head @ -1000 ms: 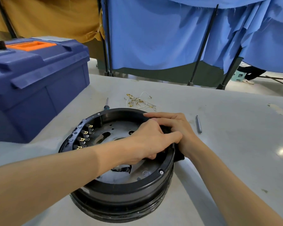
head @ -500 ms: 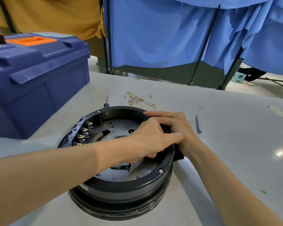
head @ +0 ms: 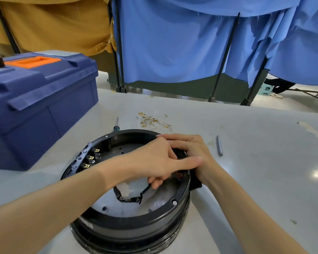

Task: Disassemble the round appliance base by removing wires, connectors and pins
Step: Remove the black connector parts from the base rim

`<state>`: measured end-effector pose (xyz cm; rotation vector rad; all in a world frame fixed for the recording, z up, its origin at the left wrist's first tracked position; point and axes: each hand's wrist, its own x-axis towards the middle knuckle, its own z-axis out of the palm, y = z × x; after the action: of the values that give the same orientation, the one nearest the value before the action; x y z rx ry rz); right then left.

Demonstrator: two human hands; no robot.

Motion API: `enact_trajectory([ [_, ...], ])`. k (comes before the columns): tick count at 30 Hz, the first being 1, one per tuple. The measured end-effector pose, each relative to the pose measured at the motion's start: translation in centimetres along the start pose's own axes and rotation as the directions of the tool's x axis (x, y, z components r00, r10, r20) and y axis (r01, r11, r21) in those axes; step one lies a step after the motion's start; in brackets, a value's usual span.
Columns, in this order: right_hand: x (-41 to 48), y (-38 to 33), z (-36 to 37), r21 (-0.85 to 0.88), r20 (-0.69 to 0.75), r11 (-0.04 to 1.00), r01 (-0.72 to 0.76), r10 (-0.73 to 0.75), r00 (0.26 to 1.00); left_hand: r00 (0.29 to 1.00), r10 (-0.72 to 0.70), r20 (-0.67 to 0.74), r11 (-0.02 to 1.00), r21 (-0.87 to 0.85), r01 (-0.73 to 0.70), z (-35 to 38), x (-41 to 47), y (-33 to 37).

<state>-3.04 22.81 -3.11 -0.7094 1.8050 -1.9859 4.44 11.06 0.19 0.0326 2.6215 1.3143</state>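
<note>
The round black appliance base (head: 128,222) lies open side up on the grey table, close to me. Brass terminal connectors (head: 91,158) line its inner left wall. A black strip of wire or tape (head: 130,197) loops across the metal floor inside. My left hand (head: 152,160) reaches over the base, its fingers curled down onto the upper end of that strip at the right inner wall. My right hand (head: 195,153) grips the base's right rim, fingers laid over the edge. What lies under both hands is hidden.
A pile of removed brass connectors and thin white wires (head: 152,121) lies beyond the base. A small screwdriver (head: 116,125) rests behind the rim, a grey pin-like tool (head: 219,146) to the right. A blue toolbox (head: 37,99) with orange handle stands at left.
My left hand has slid right and its fingers have dipped lower inside the base; the black strip now shows more, drawn out across the floor. My right hand stays on the rim.
</note>
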Motion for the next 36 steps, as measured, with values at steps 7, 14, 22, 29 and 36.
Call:
enact_trajectory([
  [7,-0.5,0.0,0.1,-0.04,0.042,0.998,0.056,-0.055,0.998,0.883,0.46,0.098,0.782,0.426,-0.455,-2.9,-1.6,0.0],
  [14,-0.4,0.6,-0.5,-0.057,0.066,0.997,0.052,-0.048,0.997,0.543,0.805,0.24,0.044,0.888,-0.458,-0.4,-0.5,0.6],
  [22,0.2,0.5,-0.3,0.004,0.017,0.999,-0.033,0.033,0.999,0.427,0.862,0.272,-0.115,0.927,-0.358,0.4,-0.4,-1.3],
  [29,0.0,-0.2,0.2,0.037,-0.002,0.997,-0.062,0.062,0.998,0.527,0.807,0.268,-0.025,0.906,-0.421,0.0,-0.9,-0.9],
  [36,-0.6,-0.4,0.3,-0.031,0.002,0.999,0.03,-0.03,1.0,0.626,0.78,0.025,0.318,0.845,-0.43,-1.7,-1.5,0.4],
])
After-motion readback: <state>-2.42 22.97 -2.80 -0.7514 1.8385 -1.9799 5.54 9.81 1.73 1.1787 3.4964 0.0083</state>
